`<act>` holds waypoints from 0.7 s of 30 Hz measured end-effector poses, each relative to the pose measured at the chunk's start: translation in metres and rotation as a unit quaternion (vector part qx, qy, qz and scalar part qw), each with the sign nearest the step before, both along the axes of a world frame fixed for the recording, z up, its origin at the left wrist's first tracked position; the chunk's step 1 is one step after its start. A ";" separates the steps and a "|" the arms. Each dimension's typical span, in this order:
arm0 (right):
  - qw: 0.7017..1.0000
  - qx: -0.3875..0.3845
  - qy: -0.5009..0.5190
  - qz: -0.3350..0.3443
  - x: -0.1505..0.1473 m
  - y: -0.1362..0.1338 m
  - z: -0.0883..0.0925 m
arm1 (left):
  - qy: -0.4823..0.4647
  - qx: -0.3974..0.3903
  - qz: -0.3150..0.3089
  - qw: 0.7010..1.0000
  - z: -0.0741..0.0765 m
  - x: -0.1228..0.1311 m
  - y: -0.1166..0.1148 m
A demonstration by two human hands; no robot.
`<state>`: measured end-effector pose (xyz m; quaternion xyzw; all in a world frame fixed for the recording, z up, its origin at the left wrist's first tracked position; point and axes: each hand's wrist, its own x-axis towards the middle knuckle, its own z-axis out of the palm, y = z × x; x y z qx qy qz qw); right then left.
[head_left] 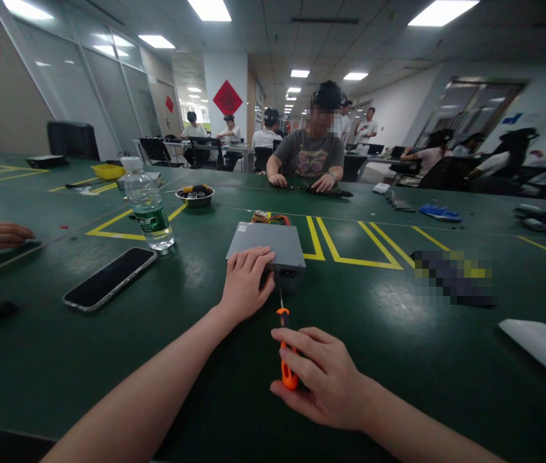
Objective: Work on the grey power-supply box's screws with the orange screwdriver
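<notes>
Pressure matters: left hand (246,283) flat, pinning grey metal box (273,244); right hand (321,379) wrapped round orange-handled screwdriver (288,373), tip seemingly at a front screw; keep shaft square.

The one view comes from a camera on the person's head at the near edge of a green table (205,360), facing forward and tilted somewhat down along its top. The left hand (246,283), right hand (323,379), grey box (267,243) and screwdriver (283,316) sit close under the lens at lower centre, while the person opposite (309,154) and the room behind lie well off
</notes>
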<state>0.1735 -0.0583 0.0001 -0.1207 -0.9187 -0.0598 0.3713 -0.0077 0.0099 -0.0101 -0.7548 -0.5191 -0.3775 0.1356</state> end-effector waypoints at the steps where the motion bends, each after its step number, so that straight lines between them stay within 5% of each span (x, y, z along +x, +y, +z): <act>1: 1.000 -0.006 0.004 0.000 0.000 0.001 -0.001 | 0.000 0.000 0.000 1.000 0.000 0.000 0.000; 8: 0.997 0.001 -0.073 0.001 -0.001 0.000 0.003 | -0.007 0.000 -0.001 1.000 0.001 0.001 0.000; 16: 1.000 -0.012 -0.004 0.003 0.000 0.002 -0.004 | -0.005 0.011 -0.006 1.000 0.001 0.001 0.000; 21: 0.997 -0.032 -0.067 0.007 -0.001 0.000 0.002 | -0.005 0.002 -0.008 1.000 0.001 0.001 0.000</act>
